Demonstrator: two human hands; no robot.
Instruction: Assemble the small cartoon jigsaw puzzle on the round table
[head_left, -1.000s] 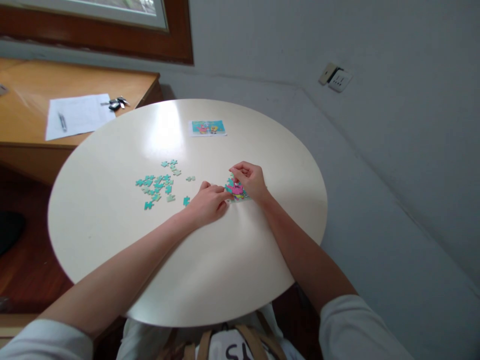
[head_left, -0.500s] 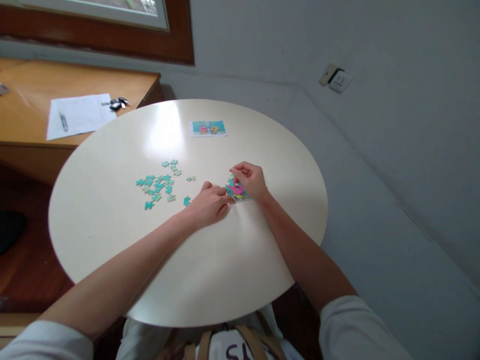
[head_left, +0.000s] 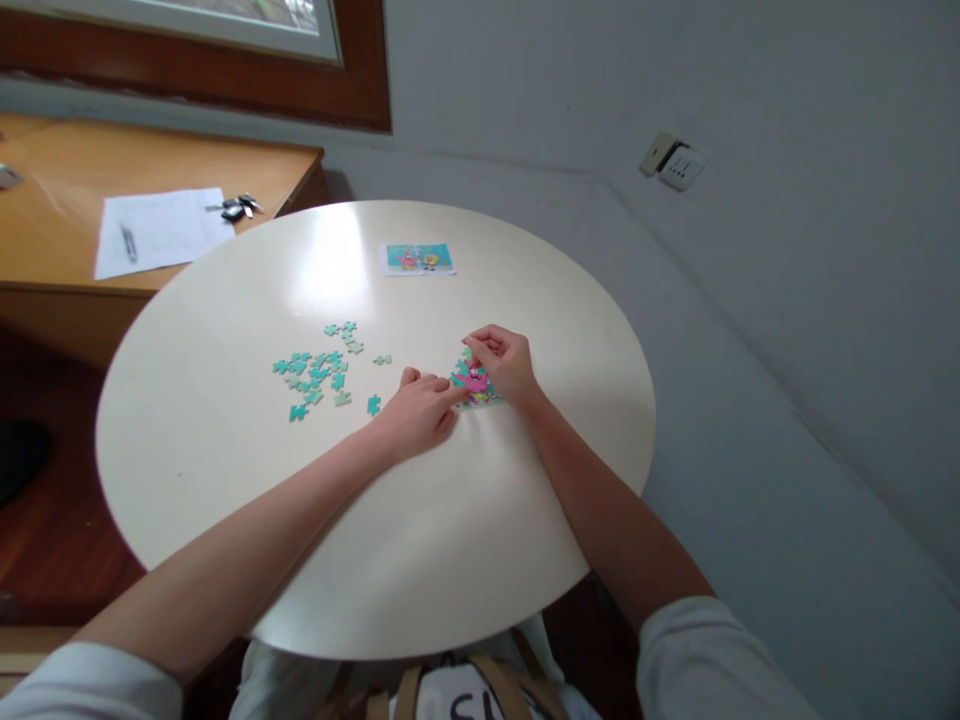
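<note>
A partly joined jigsaw puzzle with a pink cartoon figure on teal lies on the round table, partly covered by both hands. My left hand rests at its left side, a finger stretched onto the puzzle's lower left and the thumb apart. At the top edge, my right hand pinches a small puzzle piece between thumb and fingertips, against the joined part. Left of my left hand are a loose teal piece and a paler one. A spread of several loose pieces lies farther left.
A small printed picture of two cartoon figures lies toward the far side of the white round table. Beyond it at left, a wooden desk bears paper, a pen and keys. A wall stands at right.
Both hands stay nearly in place at the puzzle. The view has shifted very slightly; the loose pieces lie as before.
</note>
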